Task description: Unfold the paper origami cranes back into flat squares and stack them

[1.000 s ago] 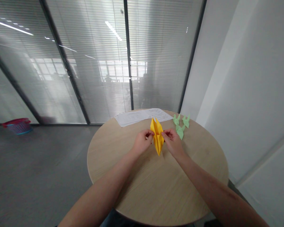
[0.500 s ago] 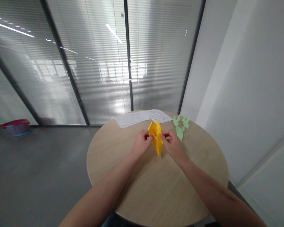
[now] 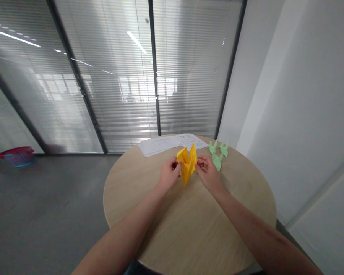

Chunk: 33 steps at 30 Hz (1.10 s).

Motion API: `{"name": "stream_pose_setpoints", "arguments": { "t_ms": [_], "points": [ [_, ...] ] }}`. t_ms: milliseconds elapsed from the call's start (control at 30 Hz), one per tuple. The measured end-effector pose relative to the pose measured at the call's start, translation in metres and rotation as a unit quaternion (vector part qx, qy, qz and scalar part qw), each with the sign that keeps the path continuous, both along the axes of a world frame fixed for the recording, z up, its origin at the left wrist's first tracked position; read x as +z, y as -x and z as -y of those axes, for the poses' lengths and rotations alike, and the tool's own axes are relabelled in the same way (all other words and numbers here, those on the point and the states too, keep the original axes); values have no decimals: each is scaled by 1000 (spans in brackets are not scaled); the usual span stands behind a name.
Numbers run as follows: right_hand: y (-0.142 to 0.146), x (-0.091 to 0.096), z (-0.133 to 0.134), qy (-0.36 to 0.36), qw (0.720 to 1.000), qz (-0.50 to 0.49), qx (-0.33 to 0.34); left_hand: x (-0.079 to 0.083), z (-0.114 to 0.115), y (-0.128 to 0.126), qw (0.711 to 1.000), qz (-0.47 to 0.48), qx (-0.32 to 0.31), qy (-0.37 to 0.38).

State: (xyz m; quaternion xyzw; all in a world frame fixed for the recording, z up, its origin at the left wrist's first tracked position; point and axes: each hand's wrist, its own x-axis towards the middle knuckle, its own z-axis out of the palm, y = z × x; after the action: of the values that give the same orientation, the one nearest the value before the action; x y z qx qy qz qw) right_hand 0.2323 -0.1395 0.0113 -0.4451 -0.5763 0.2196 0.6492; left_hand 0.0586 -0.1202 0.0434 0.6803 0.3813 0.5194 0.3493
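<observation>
A folded piece of yellow origami paper (image 3: 187,165) is held up over the table, two pointed flaps upward and one point down. My left hand (image 3: 169,173) pinches its left side between thumb and fingers. On the right edge, the thumb and fingertips of my right hand (image 3: 208,172) are closed at the paper; the exact contact is small and hard to see. Just beyond my right hand stand three light green origami birds, the nearest green bird (image 3: 217,162) close to my knuckles, with another green bird (image 3: 212,146) and a third green bird (image 3: 224,149) behind.
Printed paper sheets (image 3: 160,146) lie at the far edge of the round wooden table (image 3: 195,229). A glass partition with blinds (image 3: 126,122) rises behind it, a white wall (image 3: 309,133) on the right. A red and blue basket (image 3: 18,157) sits on the floor, far left.
The yellow paper has turned and tilted, its lower point swinging left and its upper flaps spreading wider apart. My left hand has shifted slightly left; the right hand's fingers have loosened a little.
</observation>
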Motion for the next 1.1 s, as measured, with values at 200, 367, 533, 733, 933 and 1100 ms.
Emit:
{"name": "stream_pose_setpoints", "arguments": {
  "t_ms": [200,367,533,733,933,1100],
  "points": [
    [-1,3,2,-12,1000,13,10,-2,-2,1,999,29,-4,14],
    [1,4,5,-40,997,56,34,-5,-8,3,1000,19,13,-6],
    [4,-2,5,-26,982,116,144,-4,-12,7,997,-23,44,-65],
    [4,-6,4,-54,979,154,123,1,-15,12,996,-28,45,-70],
    [2,-4,7,-58,982,159,85,3,-15,15,996,-26,55,-68],
    [-1,-2,7,-40,986,148,61,3,-18,16,995,-12,64,-72]
  ]
}}
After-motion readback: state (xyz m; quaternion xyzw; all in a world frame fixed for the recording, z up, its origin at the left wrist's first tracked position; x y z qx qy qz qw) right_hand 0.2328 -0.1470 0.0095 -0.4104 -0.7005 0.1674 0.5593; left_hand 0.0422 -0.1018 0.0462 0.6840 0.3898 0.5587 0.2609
